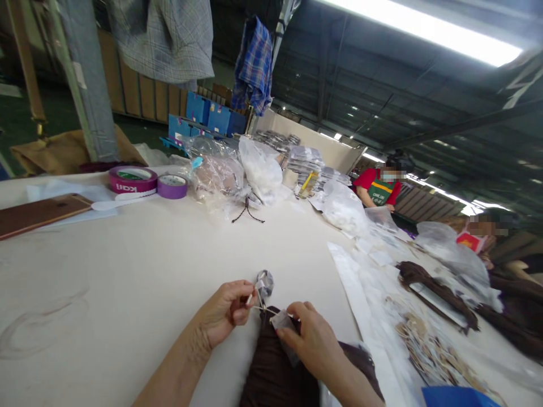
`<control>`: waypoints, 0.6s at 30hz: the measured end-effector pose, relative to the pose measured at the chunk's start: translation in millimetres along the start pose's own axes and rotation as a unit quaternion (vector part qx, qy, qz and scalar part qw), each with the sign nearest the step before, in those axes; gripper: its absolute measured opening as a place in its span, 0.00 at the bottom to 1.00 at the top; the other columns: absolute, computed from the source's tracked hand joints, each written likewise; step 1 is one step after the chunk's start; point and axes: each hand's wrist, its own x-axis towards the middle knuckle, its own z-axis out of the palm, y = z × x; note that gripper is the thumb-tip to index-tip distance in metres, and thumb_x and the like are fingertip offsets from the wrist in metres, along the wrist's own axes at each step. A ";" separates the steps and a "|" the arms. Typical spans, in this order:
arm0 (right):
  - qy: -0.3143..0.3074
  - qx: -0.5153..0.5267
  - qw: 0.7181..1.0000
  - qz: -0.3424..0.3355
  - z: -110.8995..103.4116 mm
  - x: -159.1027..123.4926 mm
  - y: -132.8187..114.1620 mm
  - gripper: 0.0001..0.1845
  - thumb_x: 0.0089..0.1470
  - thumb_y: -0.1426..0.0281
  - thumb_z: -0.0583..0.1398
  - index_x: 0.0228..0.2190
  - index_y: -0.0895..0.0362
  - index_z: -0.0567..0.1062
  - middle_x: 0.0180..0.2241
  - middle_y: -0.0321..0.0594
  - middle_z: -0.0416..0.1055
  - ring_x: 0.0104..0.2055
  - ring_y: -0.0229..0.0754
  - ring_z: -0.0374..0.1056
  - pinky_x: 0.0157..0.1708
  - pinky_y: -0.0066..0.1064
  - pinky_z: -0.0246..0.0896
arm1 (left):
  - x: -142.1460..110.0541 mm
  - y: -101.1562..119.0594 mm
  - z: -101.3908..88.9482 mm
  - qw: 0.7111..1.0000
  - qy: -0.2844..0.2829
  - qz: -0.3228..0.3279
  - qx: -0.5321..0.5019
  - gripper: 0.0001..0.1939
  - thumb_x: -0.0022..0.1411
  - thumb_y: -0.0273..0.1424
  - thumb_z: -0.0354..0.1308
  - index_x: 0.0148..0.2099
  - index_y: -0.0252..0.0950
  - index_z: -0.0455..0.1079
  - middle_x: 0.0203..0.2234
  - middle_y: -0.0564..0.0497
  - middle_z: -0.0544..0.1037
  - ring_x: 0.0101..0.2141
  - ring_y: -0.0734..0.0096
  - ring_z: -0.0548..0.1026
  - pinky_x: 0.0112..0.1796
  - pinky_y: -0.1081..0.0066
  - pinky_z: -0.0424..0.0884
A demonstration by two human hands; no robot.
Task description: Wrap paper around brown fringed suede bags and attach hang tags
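Observation:
A dark brown cloth item (pixel 271 367) lies at the table's near edge, below both hands. My left hand (pixel 231 311) is closed in a pinch on a thin pale string (pixel 257 299) at the item's top end. My right hand (pixel 311 336) is closed on a small greyish tag (pixel 283 320), held just over the brown cloth. The string runs between the two hands. Just beyond the fingertips sits a small grey, shiny round piece (pixel 265 281); its kind is unclear.
Purple tape rolls (pixel 133 180) and a brown phone (pixel 42 215) lie at the left. Plastic bags (pixel 220 169) and stacked packages (pixel 303 161) stand at the back. White sheeting (pixel 352 294) and a pile of strips (pixel 436 350) lie right. Two people (pixel 377 186) are across the table.

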 end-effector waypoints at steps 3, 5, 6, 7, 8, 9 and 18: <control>0.019 -0.009 1.000 0.011 6.0 -5.4 -4.6 0.12 0.43 0.72 0.62 0.34 0.58 0.71 0.36 0.42 0.67 0.34 0.43 0.65 0.35 0.32 0.54 | -1.5 2.9 -2.9 0.999 -0.013 -0.004 -0.042 0.16 0.42 0.37 0.64 0.30 0.28 0.69 0.15 0.59 0.62 0.11 0.89 0.49 0.16 0.78 0.41; 0.031 0.006 0.999 0.031 7.7 -3.4 -8.2 0.12 0.40 0.73 0.62 0.32 0.58 0.71 0.33 0.41 0.67 0.33 0.41 0.64 0.33 0.31 0.53 | -3.1 4.1 -4.4 0.998 -0.017 0.000 -0.059 0.17 0.44 0.38 0.63 0.30 0.28 0.70 0.16 0.57 0.64 0.12 0.89 0.49 0.16 0.78 0.42; 0.026 0.028 0.998 0.047 7.5 -1.2 -9.2 0.12 0.38 0.74 0.63 0.30 0.58 0.71 0.30 0.39 0.67 0.31 0.41 0.63 0.31 0.30 0.53 | -3.8 4.3 -4.8 0.998 -0.017 0.004 -0.064 0.17 0.45 0.38 0.63 0.30 0.28 0.70 0.16 0.56 0.65 0.12 0.89 0.50 0.16 0.78 0.42; 0.013 0.074 0.995 0.072 6.6 1.4 -9.3 0.11 0.36 0.75 0.63 0.28 0.58 0.70 0.26 0.36 0.67 0.29 0.39 0.62 0.29 0.29 0.51 | -4.5 4.3 -5.0 0.998 -0.016 0.010 -0.066 0.16 0.44 0.38 0.64 0.29 0.28 0.70 0.17 0.55 0.66 0.13 0.88 0.50 0.17 0.78 0.43; -0.007 0.139 0.985 0.100 5.2 4.1 -8.8 0.11 0.34 0.77 0.62 0.26 0.58 0.70 0.23 0.34 0.66 0.26 0.38 0.61 0.27 0.28 0.50 | -5.0 4.2 -5.0 0.998 -0.015 0.016 -0.064 0.15 0.43 0.37 0.64 0.28 0.28 0.70 0.17 0.55 0.66 0.13 0.88 0.51 0.17 0.78 0.44; -0.029 0.213 0.968 0.128 3.5 6.6 -7.7 0.10 0.33 0.78 0.62 0.24 0.58 0.69 0.20 0.31 0.65 0.24 0.36 0.60 0.25 0.27 0.49 | -5.2 4.0 -5.0 0.998 -0.013 0.022 -0.059 0.15 0.42 0.35 0.66 0.28 0.29 0.70 0.17 0.54 0.67 0.13 0.88 0.53 0.17 0.79 0.44; -0.158 0.518 0.809 0.230 8.2 -5.0 -26.4 0.01 0.39 0.76 0.56 0.21 0.59 0.66 0.14 0.30 0.62 0.14 0.30 0.55 0.15 0.22 0.48 | -4.2 -1.4 -2.8 0.997 0.027 0.046 0.064 0.21 0.33 0.39 0.69 0.22 0.30 0.64 0.13 0.56 0.66 0.13 0.87 0.55 0.16 0.80 0.45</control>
